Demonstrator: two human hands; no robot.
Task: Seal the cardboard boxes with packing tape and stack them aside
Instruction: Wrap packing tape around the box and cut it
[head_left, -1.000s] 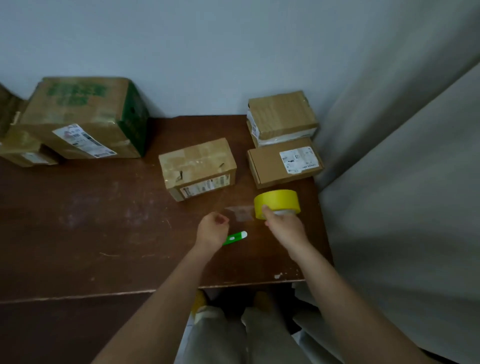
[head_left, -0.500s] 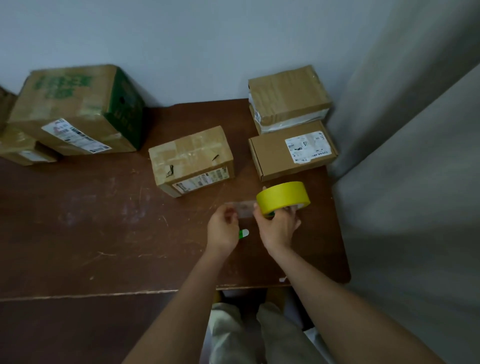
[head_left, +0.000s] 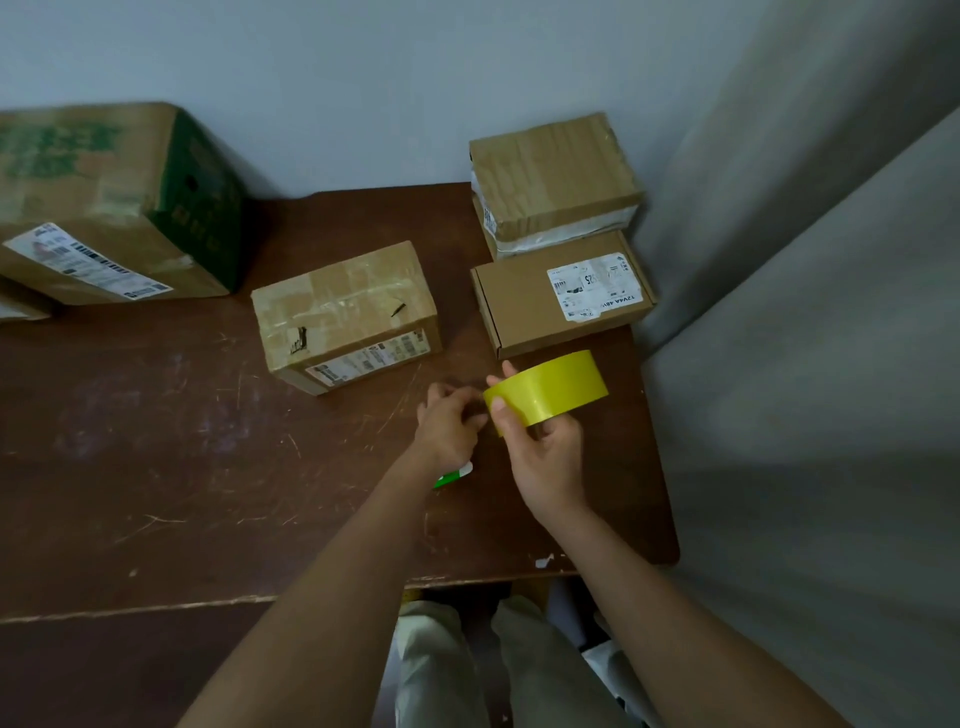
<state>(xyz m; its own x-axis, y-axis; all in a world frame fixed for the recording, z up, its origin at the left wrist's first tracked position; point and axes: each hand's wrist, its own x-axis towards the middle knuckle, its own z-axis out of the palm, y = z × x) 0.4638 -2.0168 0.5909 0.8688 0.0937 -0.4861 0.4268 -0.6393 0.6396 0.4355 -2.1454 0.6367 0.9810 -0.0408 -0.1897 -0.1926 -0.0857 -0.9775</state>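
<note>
Tape roll (head_left: 546, 388), yellow, held above the table (head_left: 156, 467) near its right edge, gripped by the right hand (head_left: 545, 457) with thumb on the outer face. Left hand (head_left: 451, 426), fingers curled, pinching at the roll's left end. Green object (head_left: 453, 475) partly hidden under the left wrist. Middle box (head_left: 345, 314) just beyond the hands; two boxes (head_left: 558, 228) at the far right corner; large box (head_left: 104, 202) at far left.

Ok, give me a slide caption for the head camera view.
Right hand holds a yellow packing tape roll while the left hand picks at its end, cardboard boxes behind.
</note>
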